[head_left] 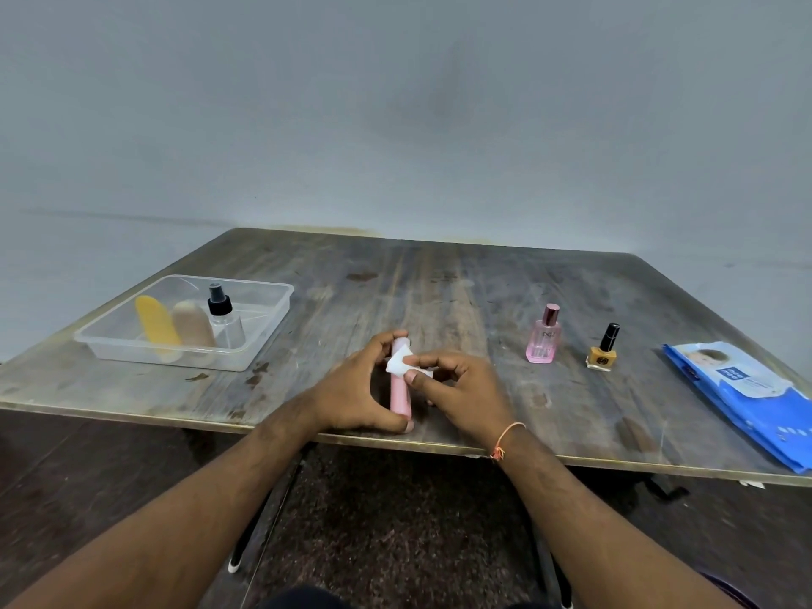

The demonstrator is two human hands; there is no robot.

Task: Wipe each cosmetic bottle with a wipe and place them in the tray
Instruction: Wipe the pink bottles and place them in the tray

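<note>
Over the near edge of the worn, dark wooden surface, the left hand grips a slim pink cylindrical bottle, fingers curled over its far end and thumb at its near end, so the bottle points away from the person. The right hand pinches a small folded white wipe between thumb and fingers and presses it against the bottle's upper part; an orange thread bracelet circles that wrist. To the left stands a clear rectangular plastic tray holding a yellow rounded bottle and a beige rounded bottle, both lying down side by side, and an upright clear spray bottle with a black pump top just beside the beige one. To the right of the hands, a pink glass perfume bottle with a rosy cap and a mustard-yellow nail polish bottle with a black cap stand upright, near each other. At the far right edge lies a flat blue-and-white pack of wipes.
</note>
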